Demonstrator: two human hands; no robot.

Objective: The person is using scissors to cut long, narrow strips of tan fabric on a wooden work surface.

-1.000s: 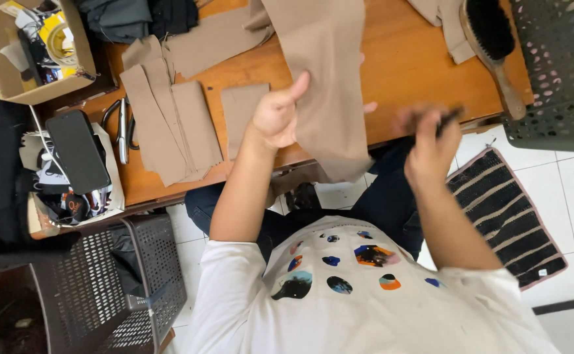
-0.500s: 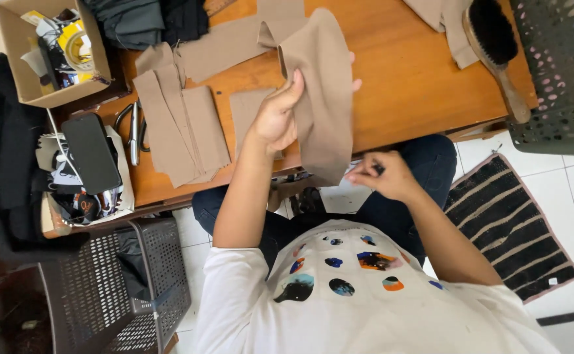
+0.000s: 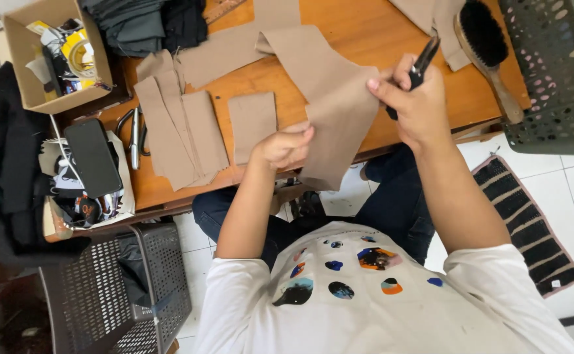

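— What lies at the far left?

— A black garment droops off the table edge, and above it sits an open cardboard box holding tape rolls and small packets. Below that, a black phone rests on a shallow tray of odds and ends. A dark perforated plastic basket stands on the white tiled floor.

— And on the table itself?

— The orange-brown wooden table carries metal scissors, then a stack of flat tan fabric strips with slightly frayed edges and one small tan rectangle lying apart.

— What are the hands doing?

— The left hand pinches the lower edge of a large tan fabric piece, soft and matte, held up over the table's front edge. The right hand is closed around black shears while its thumb and fingertips grip the same piece's right edge.

— Further right?

— A wooden brush with black bristles lies on the table, beside a grey-green perforated crate. A black-and-tan striped mat lies on the floor.
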